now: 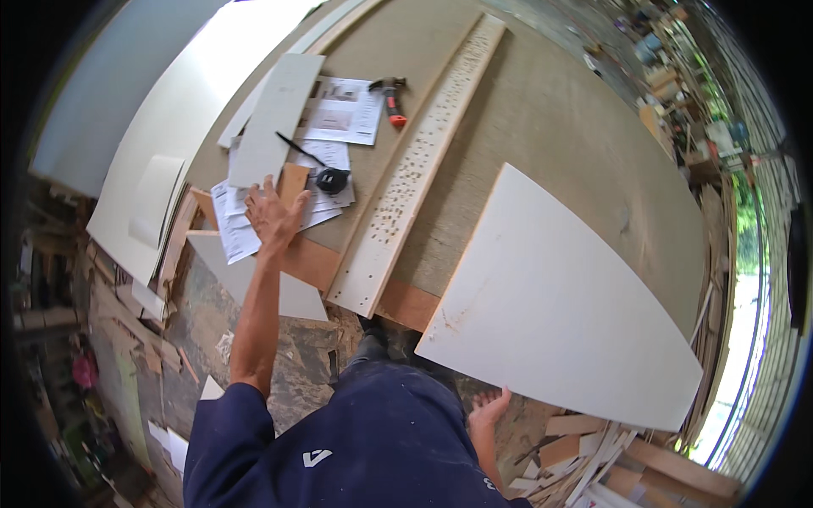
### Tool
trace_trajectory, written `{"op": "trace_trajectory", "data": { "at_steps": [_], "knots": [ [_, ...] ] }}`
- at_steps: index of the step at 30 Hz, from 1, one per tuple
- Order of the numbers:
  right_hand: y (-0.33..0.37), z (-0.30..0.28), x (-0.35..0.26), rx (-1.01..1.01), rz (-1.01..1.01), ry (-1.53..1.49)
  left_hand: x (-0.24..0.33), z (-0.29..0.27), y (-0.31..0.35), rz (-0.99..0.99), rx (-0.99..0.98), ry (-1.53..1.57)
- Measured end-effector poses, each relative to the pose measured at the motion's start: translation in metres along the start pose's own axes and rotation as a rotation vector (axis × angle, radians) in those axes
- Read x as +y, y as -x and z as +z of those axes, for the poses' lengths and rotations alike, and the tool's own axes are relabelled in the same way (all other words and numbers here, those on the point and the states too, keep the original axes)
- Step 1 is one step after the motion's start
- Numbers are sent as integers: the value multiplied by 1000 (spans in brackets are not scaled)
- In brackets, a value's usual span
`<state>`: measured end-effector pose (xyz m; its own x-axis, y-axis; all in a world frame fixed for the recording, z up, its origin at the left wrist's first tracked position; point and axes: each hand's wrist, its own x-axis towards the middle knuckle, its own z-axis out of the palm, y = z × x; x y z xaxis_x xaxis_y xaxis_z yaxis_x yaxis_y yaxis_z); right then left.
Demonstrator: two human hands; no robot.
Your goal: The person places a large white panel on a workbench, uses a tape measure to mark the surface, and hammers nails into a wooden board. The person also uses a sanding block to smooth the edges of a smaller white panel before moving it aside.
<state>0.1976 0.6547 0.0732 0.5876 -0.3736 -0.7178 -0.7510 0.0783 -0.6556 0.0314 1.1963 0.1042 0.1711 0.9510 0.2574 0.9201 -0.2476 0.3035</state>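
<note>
Nearest us, at five o'clock, our right hand (489, 409) hangs with its grip apart beside the large white panel (559, 305). Farther, at eleven o'clock, our left hand (273, 218) lies flat, grip spread, on paper sheets (234, 222) atop the surface (550, 118).

On the desk (542, 110): one hammer (389, 97), one tape measure (332, 179), one drilled strip (415, 169), roughly four paper sheets (343, 110).

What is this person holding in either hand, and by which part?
Nothing is gripped. The left hand lies open on the paper sheets beside a small wooden block. The right hand hangs open and empty below the white panel.
</note>
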Motion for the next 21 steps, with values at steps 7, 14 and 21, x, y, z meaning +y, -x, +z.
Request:
{"op": "trace_trajectory", "data": {
  "at_steps": [7, 14, 21],
  "knots": [
    [-13, 31, 0, -551, -12, -546, 6, 37, -4, 151, -77, 90],
    [-19, 35, 3, -418, -1, -534, 55, -33, 49, 286, 123, 427],
    [30, 4, -32, -604, 137, -443, 146, -91, 242, 1064, -523, 686]
  ]
}}
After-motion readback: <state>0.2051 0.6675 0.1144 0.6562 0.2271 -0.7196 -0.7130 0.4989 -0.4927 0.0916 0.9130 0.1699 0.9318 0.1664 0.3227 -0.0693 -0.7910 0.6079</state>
